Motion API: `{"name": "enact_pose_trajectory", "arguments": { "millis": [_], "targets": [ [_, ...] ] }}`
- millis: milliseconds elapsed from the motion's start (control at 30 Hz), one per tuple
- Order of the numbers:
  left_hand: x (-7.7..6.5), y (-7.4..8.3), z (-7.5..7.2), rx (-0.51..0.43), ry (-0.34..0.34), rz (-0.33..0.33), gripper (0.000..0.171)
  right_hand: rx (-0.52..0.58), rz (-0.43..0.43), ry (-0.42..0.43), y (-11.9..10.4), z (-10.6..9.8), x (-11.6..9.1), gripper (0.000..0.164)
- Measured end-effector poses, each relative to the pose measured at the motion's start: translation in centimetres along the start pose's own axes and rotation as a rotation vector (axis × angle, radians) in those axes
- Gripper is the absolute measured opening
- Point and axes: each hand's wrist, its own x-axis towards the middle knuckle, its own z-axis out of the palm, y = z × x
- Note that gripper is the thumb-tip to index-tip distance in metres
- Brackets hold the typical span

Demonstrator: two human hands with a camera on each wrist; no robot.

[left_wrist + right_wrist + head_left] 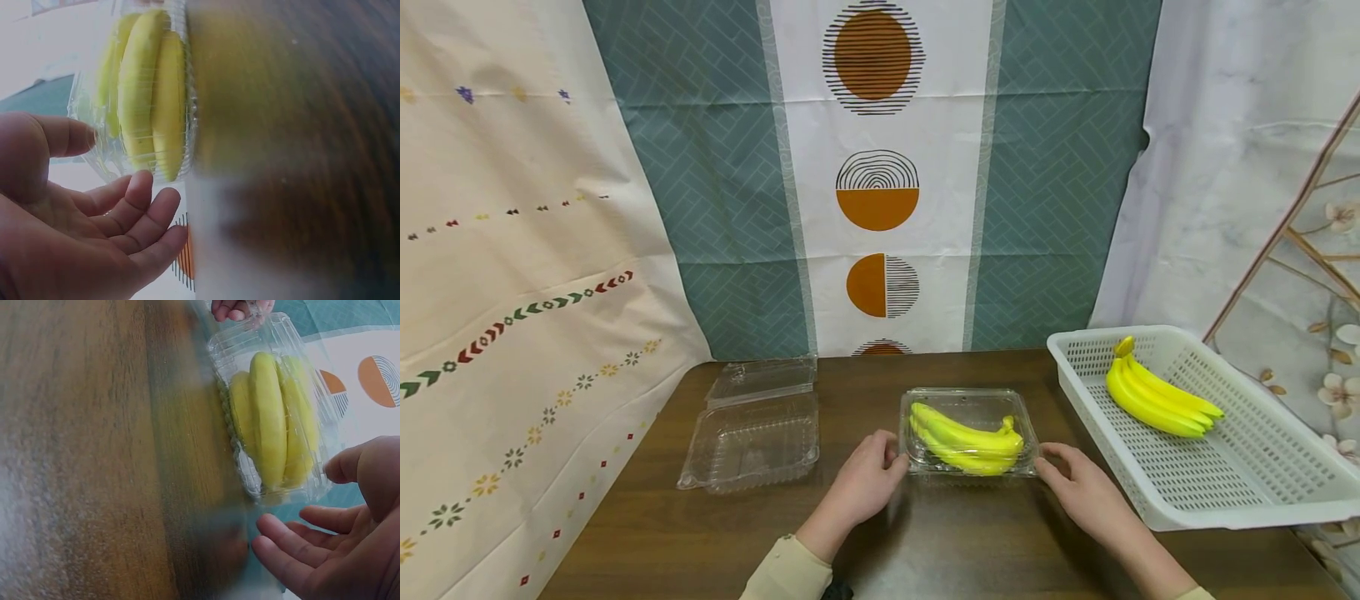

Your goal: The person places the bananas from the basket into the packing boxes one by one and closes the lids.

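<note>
A lidded clear plastic clamshell [958, 398] sits on the dark wooden table with a bunch of yellow bananas [962, 440] inside. At its left end is my left hand [867, 477], thumb at the lid's edge and fingers loosely bent beside the end wall. My right hand [1078, 492] is at the opposite end; its thumb [342, 465] meets the lid's corner while the other fingers spread below. Through the plastic, the bananas [137, 87] also show in the left wrist view.
To the left lies a second clear clamshell [752, 433], lid folded back. On the right stands a white perforated basket [1262, 479] holding another banana bunch [1157, 396]. Patterned cloth [1052, 208] hangs behind the wooden table [925, 542].
</note>
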Motion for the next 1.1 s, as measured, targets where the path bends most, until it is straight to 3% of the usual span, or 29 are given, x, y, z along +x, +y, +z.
{"name": "enact_pose_trajectory", "arguments": {
  "millis": [300, 700, 1100],
  "targets": [
    [-0.17, 0.03, 0.12, 0.045, -0.008, -0.007, 0.016, 0.056, 0.081, -0.019, -0.30, 0.02, -0.01, 0.060],
    [-0.28, 0.25, 0.20, 0.051, -0.024, -0.015, 0.022, 0.079, 0.093, -0.006, -0.71, 0.39, 0.19, 0.029],
    [-0.51, 0.29, 0.22, 0.015, -0.043, -0.037, 0.033, 0.131, 0.107, 0.001, -0.91, 0.78, 0.04, 0.023]
  ]
}}
